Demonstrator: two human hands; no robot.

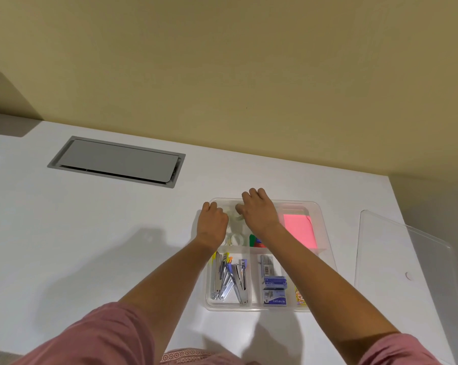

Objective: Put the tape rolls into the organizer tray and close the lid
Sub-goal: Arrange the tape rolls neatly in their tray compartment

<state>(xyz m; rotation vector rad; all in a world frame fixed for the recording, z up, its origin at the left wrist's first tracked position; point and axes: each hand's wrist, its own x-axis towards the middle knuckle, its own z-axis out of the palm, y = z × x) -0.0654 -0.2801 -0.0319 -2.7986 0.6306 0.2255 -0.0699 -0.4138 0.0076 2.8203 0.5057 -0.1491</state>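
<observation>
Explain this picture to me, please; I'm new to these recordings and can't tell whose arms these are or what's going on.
It is one picture from a camera worn on a person's head, looking down at their own bare arms. On the white table sits a clear organizer tray with stapler tools, staple boxes and pink paper. The left hand and right hand reach into its far compartment, where clear tape rolls lie. The right hand seems to be handling one; its grip is hidden. The clear lid lies off to the right.
</observation>
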